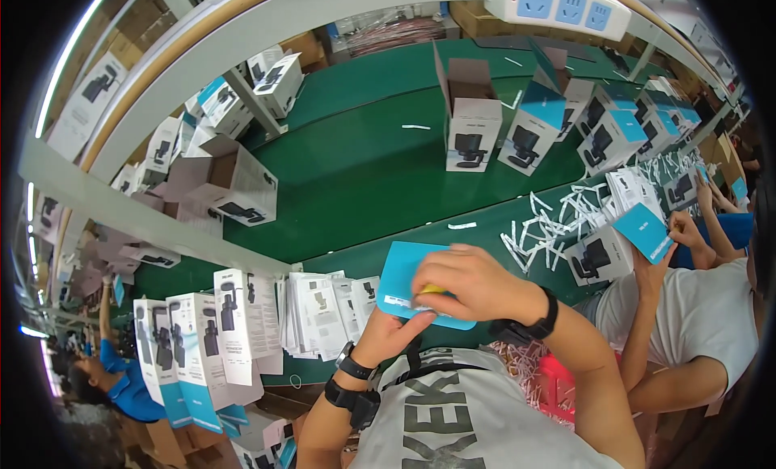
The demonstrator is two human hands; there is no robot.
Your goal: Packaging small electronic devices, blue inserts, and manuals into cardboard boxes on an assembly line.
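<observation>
A bright blue carton panel (394, 268) with rounded corners is held tilted in front of my body. My left hand (392, 335) grips its lower edge, thumb on top and the other fingers hidden beneath. My right hand (477, 281) lies over the panel with bent fingers closed around a small yellow thing (432, 289), mostly covered, its kind unclear. Those fingers are at a white label strip (398, 301) near the panel's lower edge. Whether a box body hangs below the panel is hidden.
Folded leaflets (319, 311) and tall printed cartons (238, 323) stand at left. Open boxes (473, 129) line the green bench (356, 186). Loose white paper strips (537, 230) lie at right, beside a co-worker's hands (651, 267) on another blue-topped box. A metal post (162, 206) crosses the left side.
</observation>
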